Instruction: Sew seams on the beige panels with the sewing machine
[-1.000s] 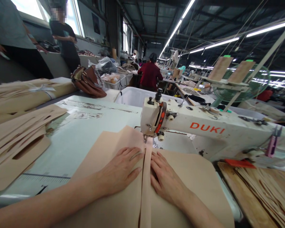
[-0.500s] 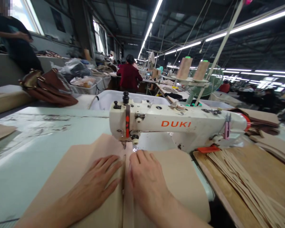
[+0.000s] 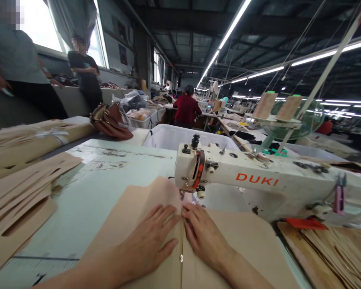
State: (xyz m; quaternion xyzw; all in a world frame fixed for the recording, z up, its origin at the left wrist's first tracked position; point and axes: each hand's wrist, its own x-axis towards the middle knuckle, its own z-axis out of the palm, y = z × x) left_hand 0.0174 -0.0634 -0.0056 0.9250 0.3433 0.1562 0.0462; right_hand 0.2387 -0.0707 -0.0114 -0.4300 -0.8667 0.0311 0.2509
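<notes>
A tan sheet of material (image 3: 237, 228) lies under the needle end of a white sewing machine (image 3: 222, 172). Down its middle runs a narrow dark seam with a small shiny metal piece, which looks like a zipper pull (image 3: 181, 258). My left hand (image 3: 150, 237) rests flat on the sheet left of the seam, fingers stretched out. On the other side, my right hand (image 3: 206, 235) presses down with its fingers extended, their tips close to the presser foot (image 3: 182, 195). Neither hand grips anything visible; the needle's contact point is too small to make out.
Cut tan pieces (image 3: 21, 196) lie at the left. A brown leather bag (image 3: 112, 122) sits behind the table. Pink-handled thread snips (image 3: 339, 196) hang on the machine. Tan strips (image 3: 333, 253) lie on a board at right. Two people stand at back left; another sits ahead.
The view has swung left, so the machine appears farther right and more people and cut pieces show. My right hand's fingers have flattened from a more curled pose, and the slit beside them looks narrower.
</notes>
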